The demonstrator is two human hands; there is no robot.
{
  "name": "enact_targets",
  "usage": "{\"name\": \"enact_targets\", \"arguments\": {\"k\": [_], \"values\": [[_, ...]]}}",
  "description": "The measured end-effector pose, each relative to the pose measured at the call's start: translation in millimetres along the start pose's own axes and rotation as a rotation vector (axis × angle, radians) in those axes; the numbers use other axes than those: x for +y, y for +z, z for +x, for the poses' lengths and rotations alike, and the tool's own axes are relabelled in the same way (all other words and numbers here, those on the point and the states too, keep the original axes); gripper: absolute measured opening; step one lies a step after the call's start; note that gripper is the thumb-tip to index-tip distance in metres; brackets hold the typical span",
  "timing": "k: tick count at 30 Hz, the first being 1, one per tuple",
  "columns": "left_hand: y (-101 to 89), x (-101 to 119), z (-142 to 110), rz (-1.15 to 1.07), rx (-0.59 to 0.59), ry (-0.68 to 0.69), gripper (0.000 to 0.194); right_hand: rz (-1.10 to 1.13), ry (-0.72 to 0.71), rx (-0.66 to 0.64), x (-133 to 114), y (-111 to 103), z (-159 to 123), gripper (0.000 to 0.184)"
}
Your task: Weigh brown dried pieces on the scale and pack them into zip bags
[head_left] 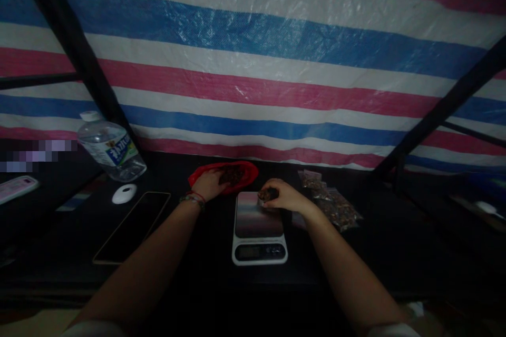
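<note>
In the head view, my left hand [208, 184] reaches over the near-left rim of a red plastic bag [248, 168], its fingertips lost among dark brown dried bits [233, 174]. Whether those fingers are open or closed is too dark to make out. My right hand [288, 196] is closed around a small cup [260, 198] that holds brown bits, at the upper right part of the scale's plate. The kitchen scale [259, 224] has a metal top and a white body; its display [250, 252] cannot be read. Several clear zip bags of brown bits [336, 205] lie right of my right hand.
On the left are a phone [134, 226], a white computer mouse [124, 194], a clear plastic bottle [113, 150] and a white handheld device [18, 188]. A striped plastic sheet [253, 79] hangs behind the black table, with slanting dark frame bars [85, 55] at both sides.
</note>
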State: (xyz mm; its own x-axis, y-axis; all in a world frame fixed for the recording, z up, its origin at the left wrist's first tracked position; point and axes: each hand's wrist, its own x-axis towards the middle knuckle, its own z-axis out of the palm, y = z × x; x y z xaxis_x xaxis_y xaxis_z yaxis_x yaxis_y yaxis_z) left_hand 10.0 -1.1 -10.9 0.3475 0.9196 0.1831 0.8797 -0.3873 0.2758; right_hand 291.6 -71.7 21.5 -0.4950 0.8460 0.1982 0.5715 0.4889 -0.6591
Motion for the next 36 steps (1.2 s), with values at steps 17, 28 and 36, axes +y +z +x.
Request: {"name": "enact_targets", "arguments": {"k": [17, 28, 36], "values": [[-11.2, -0.4, -3.7, 0.05, -0.084, -0.058, 0.043, -0.518, 0.425, -0.098, 2.3, -7.3, -91.4, 0.056], [-10.4, -0.1, 2.3, 0.033, -0.046, -0.015, 0.027, -0.513, 0.199, -0.093, 26.4, -10.7, -58.9, 0.032], [-15.8, -2.2, -1.5, 0.059, 0.005, 0.044, 0.034, -0.452, 0.138, 0.399, 24.3, -25.4, -1.2, 0.029]]}}
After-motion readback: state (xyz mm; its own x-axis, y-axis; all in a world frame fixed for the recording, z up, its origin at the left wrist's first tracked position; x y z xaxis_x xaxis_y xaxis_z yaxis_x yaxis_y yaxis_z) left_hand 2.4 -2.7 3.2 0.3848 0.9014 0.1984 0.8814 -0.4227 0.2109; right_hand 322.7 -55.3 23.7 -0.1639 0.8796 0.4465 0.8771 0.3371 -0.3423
